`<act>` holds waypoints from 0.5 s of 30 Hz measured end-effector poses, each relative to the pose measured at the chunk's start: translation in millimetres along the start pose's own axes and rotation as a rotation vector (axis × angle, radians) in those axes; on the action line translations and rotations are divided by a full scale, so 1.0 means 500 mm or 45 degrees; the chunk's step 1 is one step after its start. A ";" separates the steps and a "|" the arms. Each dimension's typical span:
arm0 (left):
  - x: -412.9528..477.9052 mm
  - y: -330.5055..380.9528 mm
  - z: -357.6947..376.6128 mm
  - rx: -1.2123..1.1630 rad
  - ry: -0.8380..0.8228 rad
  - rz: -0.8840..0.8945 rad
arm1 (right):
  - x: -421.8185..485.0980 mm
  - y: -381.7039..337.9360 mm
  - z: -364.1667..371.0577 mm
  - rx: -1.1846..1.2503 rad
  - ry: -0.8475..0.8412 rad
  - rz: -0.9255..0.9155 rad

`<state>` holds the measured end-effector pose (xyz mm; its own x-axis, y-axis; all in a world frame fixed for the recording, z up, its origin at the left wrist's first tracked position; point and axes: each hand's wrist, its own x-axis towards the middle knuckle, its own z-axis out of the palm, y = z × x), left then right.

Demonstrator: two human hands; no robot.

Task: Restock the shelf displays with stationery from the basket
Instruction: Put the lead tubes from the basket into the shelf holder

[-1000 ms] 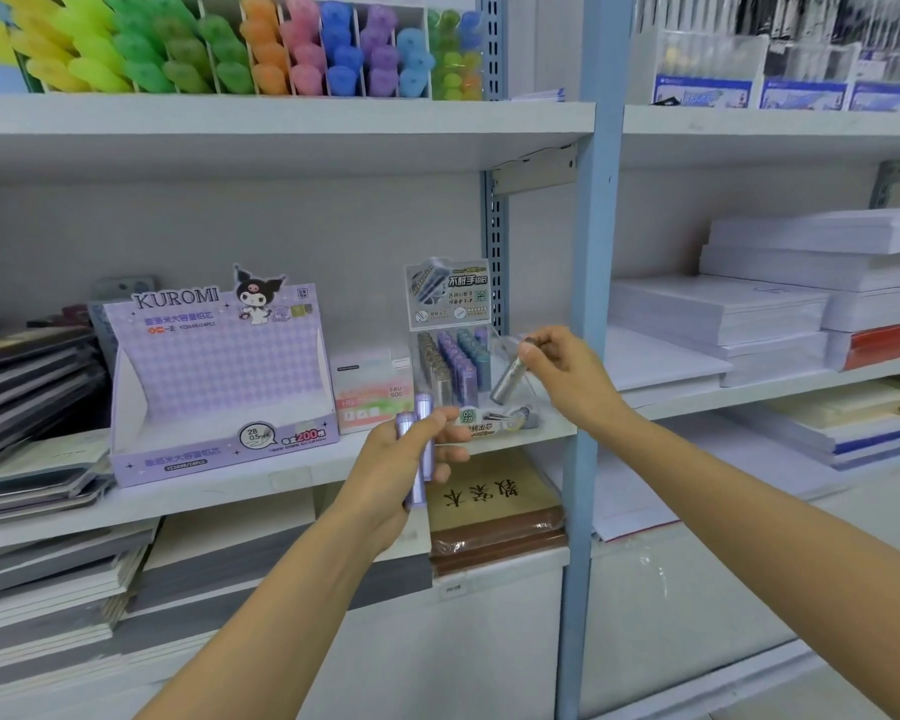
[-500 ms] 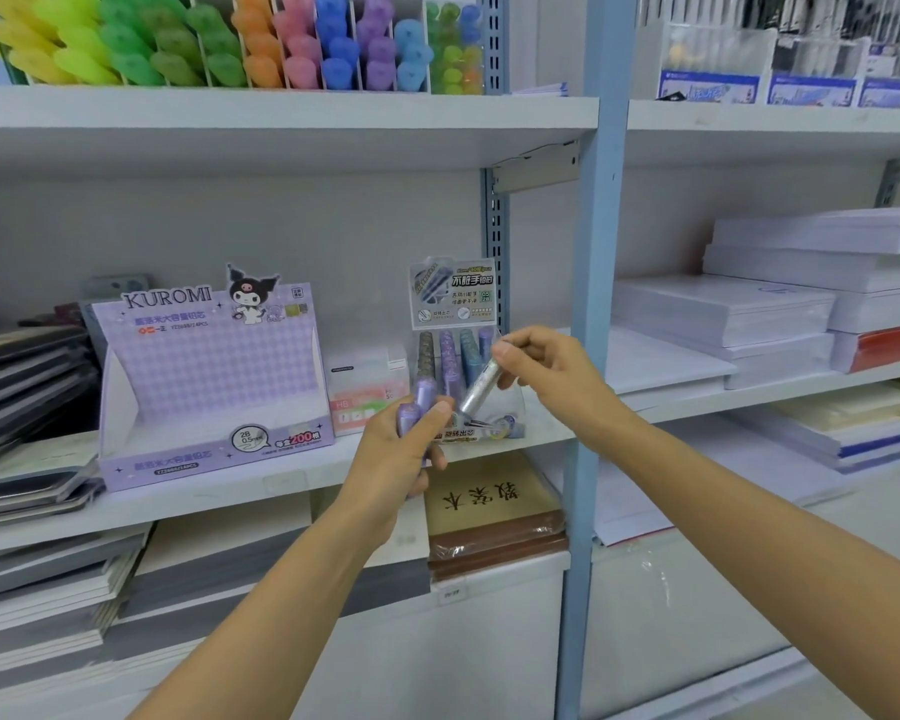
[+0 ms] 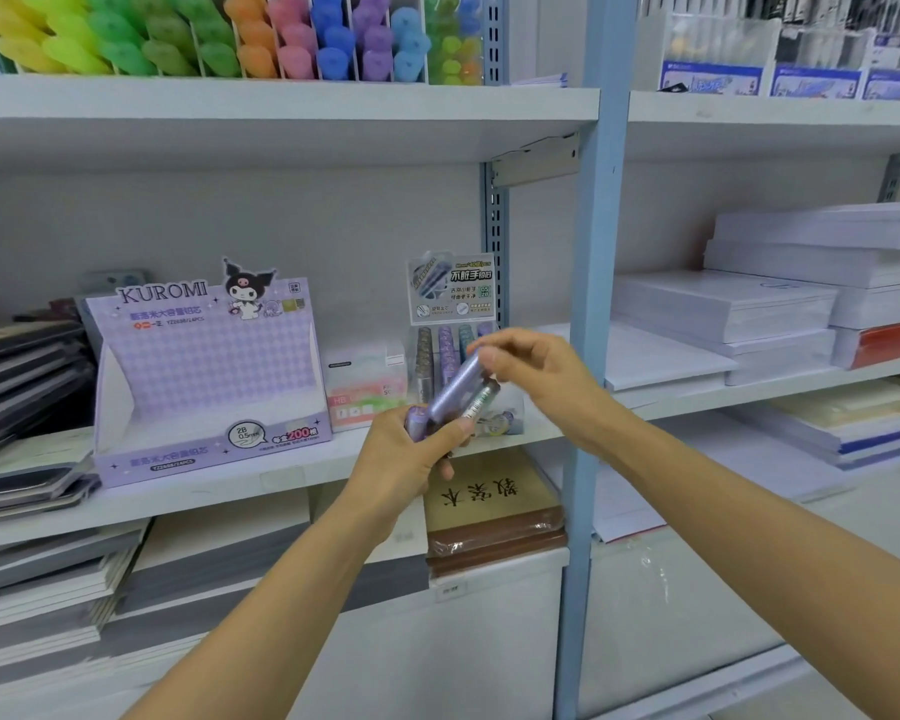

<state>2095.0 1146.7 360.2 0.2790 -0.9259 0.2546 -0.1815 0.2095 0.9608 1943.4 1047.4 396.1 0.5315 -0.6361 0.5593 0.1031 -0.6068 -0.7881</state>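
My left hand (image 3: 411, 449) grips a small bunch of purple pencil-lead tubes (image 3: 450, 394) in front of the middle shelf (image 3: 281, 478). My right hand (image 3: 536, 376) pinches the upper end of one tube in that bunch, beside a clear tube with dark leads (image 3: 481, 400). Just behind the hands stands a clear display box of lead tubes (image 3: 450, 350) with a printed header card. To the left sits a purple Kuromi display box (image 3: 204, 376), its tray holding nothing I can see. The basket is out of view.
A small white and pink box (image 3: 365, 387) stands between the two displays. Coloured highlighters (image 3: 261, 39) fill the top shelf. Stacks of notebooks (image 3: 22, 376) lie at left, white paper reams (image 3: 780, 304) at right. A blue upright post (image 3: 593, 304) divides the shelf bays.
My right hand has carried its tube down and left from the clear display to the bunch in my left hand. The two hands now meet.
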 end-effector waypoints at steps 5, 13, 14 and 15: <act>0.014 -0.004 -0.029 -0.027 0.071 0.028 | 0.065 0.009 -0.042 -0.161 0.498 -0.058; 0.054 0.011 -0.056 -0.149 0.107 0.017 | 0.163 0.096 -0.044 -0.824 0.516 0.009; 0.060 0.013 -0.058 -0.153 0.097 0.022 | 0.171 0.106 -0.043 -0.850 0.481 0.031; 0.066 0.013 -0.060 -0.157 0.085 0.030 | 0.177 0.115 -0.043 -0.871 0.447 0.053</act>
<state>2131.1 1127.1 378.3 0.3386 -0.8983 0.2801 -0.0730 0.2716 0.9596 1978.3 945.6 405.8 0.2138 -0.7095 0.6715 -0.5151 -0.6659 -0.5396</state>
